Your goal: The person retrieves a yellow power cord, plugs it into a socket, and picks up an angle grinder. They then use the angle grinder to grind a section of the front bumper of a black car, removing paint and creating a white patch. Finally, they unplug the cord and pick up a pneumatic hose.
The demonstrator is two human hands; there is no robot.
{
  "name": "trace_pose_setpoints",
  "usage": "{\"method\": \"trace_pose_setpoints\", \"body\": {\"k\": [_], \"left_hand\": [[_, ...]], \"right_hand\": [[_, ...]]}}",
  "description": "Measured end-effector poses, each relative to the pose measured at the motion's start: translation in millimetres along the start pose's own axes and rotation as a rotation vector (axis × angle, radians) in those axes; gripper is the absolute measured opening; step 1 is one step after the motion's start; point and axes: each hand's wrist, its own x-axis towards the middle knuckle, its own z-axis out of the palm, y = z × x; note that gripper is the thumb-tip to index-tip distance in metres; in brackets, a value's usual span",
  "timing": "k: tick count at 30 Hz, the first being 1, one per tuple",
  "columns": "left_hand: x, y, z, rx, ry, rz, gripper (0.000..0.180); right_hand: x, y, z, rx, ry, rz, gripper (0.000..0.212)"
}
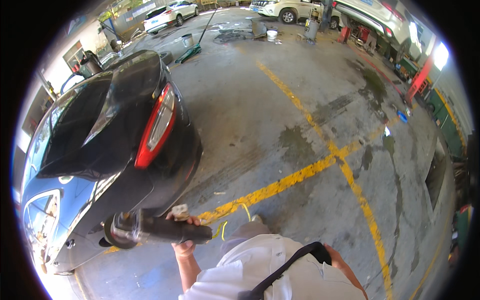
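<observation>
My left hand is closed around the dark body of a power polisher, held level at waist height. Its round dark pad points toward the rear corner of a black car. A pale, blocky piece sits against the tool by my fingers; I cannot make out its kind. From the tool's back end hangs a thin yellow cord. My right hand is beside my body at the black strap; its fingers are mostly hidden.
Yellow lines cross on the stained concrete floor. White cars stand at the far end, one near a red lift post at right. A white bucket and a green-based stand are on the floor ahead.
</observation>
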Motion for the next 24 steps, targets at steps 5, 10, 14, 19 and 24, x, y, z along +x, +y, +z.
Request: {"method": "trace_pose_setpoints", "body": {"k": [5,10,14,19,24], "left_hand": [[186,-88,71,-0.069,-0.233,-0.224,0.106],[368,-187,123,-0.136,-0.490,-0.346,0.109],[504,-246,160,-0.192,-0.529,-0.426,0.107],[672,-263,182,0.061,-0.467,-0.387,0.105],[836,-285,141,0.295,-0.426,-0.179,0.097]], "right_hand": [[73,-216,65,-0.371,0.078,-0.400,0.046],[149,-411,207,-0.467,-0.273,-0.839,0.037],[203,-564,352,-0.837,-0.706,-1.317,0.046],[250,-716,543,-0.786,-1.155,-1.310,0.051],[341,-806,693,-0.641,-1.441,-0.799,0.047]]}}
